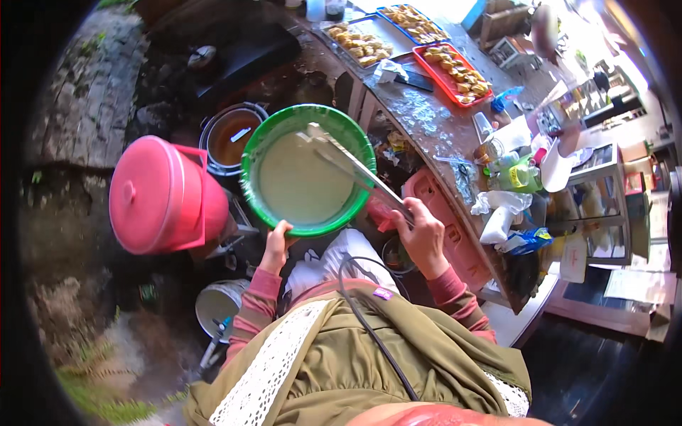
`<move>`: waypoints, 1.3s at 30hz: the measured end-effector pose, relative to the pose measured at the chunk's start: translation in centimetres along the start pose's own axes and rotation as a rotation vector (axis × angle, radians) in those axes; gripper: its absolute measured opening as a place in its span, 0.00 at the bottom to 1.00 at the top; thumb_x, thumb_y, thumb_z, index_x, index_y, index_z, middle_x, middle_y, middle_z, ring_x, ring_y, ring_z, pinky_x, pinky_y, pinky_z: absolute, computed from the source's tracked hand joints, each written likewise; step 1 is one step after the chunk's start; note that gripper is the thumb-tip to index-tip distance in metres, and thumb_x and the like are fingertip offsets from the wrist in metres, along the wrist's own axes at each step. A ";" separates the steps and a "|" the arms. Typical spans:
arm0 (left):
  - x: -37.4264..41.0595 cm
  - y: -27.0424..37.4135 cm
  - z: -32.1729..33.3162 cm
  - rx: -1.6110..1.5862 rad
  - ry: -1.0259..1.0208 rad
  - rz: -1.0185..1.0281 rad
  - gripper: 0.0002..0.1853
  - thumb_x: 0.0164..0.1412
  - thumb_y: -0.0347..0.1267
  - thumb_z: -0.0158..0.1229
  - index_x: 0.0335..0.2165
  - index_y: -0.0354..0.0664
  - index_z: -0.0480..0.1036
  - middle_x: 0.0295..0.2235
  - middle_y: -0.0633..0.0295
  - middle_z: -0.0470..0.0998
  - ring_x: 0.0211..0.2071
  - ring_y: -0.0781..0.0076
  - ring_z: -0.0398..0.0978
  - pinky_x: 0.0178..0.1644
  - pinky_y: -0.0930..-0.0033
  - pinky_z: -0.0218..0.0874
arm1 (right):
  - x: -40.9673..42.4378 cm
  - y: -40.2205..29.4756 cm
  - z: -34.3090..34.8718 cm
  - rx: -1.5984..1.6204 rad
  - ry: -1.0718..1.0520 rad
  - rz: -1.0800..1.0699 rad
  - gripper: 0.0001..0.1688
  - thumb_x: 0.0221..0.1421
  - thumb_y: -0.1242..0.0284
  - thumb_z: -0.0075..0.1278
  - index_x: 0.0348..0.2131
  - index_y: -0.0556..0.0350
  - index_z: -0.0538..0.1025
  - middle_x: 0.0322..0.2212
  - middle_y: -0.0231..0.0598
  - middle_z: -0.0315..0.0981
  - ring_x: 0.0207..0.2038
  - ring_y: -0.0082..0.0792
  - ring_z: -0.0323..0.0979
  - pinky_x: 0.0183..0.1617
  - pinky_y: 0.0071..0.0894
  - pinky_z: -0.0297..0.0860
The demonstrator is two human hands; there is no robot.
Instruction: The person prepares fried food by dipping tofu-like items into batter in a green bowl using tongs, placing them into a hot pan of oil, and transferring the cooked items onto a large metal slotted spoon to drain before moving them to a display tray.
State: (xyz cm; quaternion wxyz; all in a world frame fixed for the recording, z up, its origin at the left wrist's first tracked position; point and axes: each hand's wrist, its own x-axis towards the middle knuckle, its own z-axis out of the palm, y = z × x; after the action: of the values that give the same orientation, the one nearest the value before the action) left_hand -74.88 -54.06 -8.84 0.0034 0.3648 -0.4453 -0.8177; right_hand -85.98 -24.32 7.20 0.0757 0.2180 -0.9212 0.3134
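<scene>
A green plastic basin (252, 205) of pale, creamy batter is in front of me, its inner wall smeared with the mix. My left hand (278, 246) grips the basin's near rim, thumb on top. In my right hand (422, 234) is a pair of long metal tongs (367, 173); the tips reach over the batter and carry some of it. Whether the tips touch the surface I cannot tell. Behind the basin, to the left, stands a pot of brown liquid (232, 139) with a light object in it.
A pink lidded bucket (144, 194) stands at left, above a white bucket (218, 306). On the wooden table (394, 101) at right are a red tray (453, 74) and a metal tray (367, 40) of food pieces, bottles (514, 175) and plastic bags. A black cable hangs over my lap.
</scene>
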 end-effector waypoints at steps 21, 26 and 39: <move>29.1 1.4 34.2 0.402 -0.481 -0.259 0.21 0.49 0.31 0.53 0.44 0.45 0.62 0.37 0.61 0.69 0.36 0.68 0.72 0.38 0.60 0.74 | 8.7 22.1 -0.2 -0.348 0.218 0.642 0.18 0.58 0.59 0.49 0.39 0.54 0.76 0.31 0.42 0.74 0.32 0.47 0.75 0.34 0.43 0.69; 31.0 1.8 38.2 0.438 -0.561 -0.294 0.17 0.53 0.33 0.52 0.42 0.42 0.66 0.37 0.60 0.71 0.38 0.68 0.73 0.40 0.62 0.72 | 9.7 23.9 -0.6 -0.298 0.332 0.723 0.20 0.58 0.59 0.50 0.38 0.58 0.76 0.31 0.44 0.74 0.32 0.47 0.75 0.35 0.43 0.69; 34.9 1.5 40.6 0.404 -0.676 -0.426 0.28 0.55 0.37 0.55 0.53 0.46 0.55 0.46 0.57 0.67 0.44 0.65 0.72 0.43 0.60 0.72 | 11.2 23.7 1.1 -0.244 0.381 0.915 0.22 0.55 0.57 0.53 0.36 0.59 0.75 0.32 0.44 0.74 0.32 0.46 0.75 0.35 0.43 0.69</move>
State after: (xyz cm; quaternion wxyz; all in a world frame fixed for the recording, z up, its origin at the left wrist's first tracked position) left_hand -125.29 -36.96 -14.75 -0.3822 0.1540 -0.4872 -0.7699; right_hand -106.59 -12.19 -3.51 0.1224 -0.2793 -0.9220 0.2386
